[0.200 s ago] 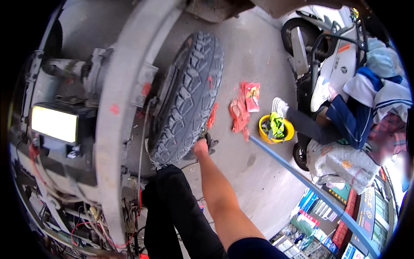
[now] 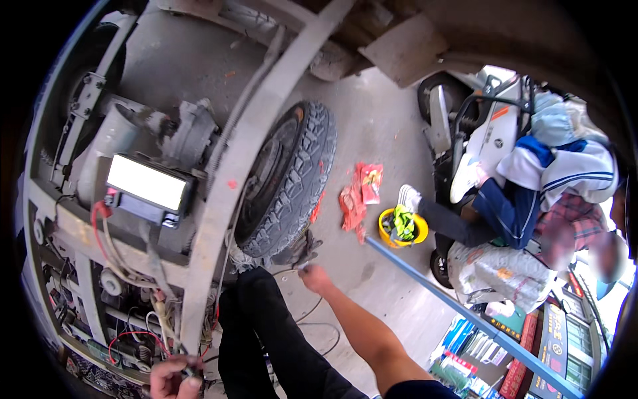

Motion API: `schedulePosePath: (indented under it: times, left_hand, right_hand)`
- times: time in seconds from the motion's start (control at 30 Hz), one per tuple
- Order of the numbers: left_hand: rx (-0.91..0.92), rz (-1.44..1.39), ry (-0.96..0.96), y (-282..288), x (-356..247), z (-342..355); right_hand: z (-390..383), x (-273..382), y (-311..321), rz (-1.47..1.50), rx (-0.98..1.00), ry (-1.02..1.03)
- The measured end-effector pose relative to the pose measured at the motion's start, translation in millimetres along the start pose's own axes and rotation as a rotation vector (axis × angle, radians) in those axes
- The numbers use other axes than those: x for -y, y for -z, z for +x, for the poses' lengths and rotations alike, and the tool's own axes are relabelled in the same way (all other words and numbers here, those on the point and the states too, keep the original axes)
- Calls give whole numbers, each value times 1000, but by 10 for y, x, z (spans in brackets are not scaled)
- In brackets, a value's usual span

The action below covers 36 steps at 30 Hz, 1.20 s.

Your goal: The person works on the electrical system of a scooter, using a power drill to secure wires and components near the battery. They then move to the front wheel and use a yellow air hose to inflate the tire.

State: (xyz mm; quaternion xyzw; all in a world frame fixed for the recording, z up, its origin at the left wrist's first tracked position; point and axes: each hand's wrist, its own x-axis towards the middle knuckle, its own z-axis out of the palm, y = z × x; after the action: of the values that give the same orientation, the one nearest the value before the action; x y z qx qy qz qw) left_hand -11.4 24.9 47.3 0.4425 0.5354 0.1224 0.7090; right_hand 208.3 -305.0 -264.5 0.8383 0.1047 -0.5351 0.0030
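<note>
Head view: the knobbly tyre (image 2: 302,183) has my knees (image 2: 258,287) near it. Below the tyre, my right hand (image 2: 316,278) curls, contents unclear; farther left, my left hand (image 2: 174,379) pinches a small dark piece (image 2: 193,367). A careless step could snag the looped cable (image 2: 338,332).

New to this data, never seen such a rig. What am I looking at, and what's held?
There's no robot: these are a person's bare hands, filmed by a head-worn fisheye camera looking down, so straight edges bend near the rim. At lower left, the left hand is near wires in a metal frame; it may hold something, too unclear to name. The right hand is near a tyre and a dark glove-like thing; I can't tell whether it holds anything. On the ground lie red scraps and a yellow helmet-like container with lime-green cloth inside.
</note>
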Motion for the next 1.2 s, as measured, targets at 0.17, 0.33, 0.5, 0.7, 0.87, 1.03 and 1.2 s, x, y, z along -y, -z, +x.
schedulePosePath:
  times: [0.17,0.33,0.5,0.7,0.87,1.03,1.2]
  left_hand:
    - [1,-281,28,-10,-167,56]
    - [13,-362,26,-145,-31,-91]
    - [-10,-323,-8,48,-176,-22]
    - [234,212,79,700,-621,-173]
    - [311,319,140,987,-783,-443]
    - [171,147,128,1218,-506,-492]
    - [85,179,202,921,-624,-630]
  right_hand:
    - [-1448,1450,771,161,-47,339]
    - [-2744,2704,1137,429,174,658]
    - [-2989,3000,801,276,-28,835]
    - [-3024,3251,738,99,199,905]
    - [-3023,3358,442,29,181,1082]
    - [-3062,3388,395,136,217,1075]
    - [-3214,3244,373,165,293,1015]
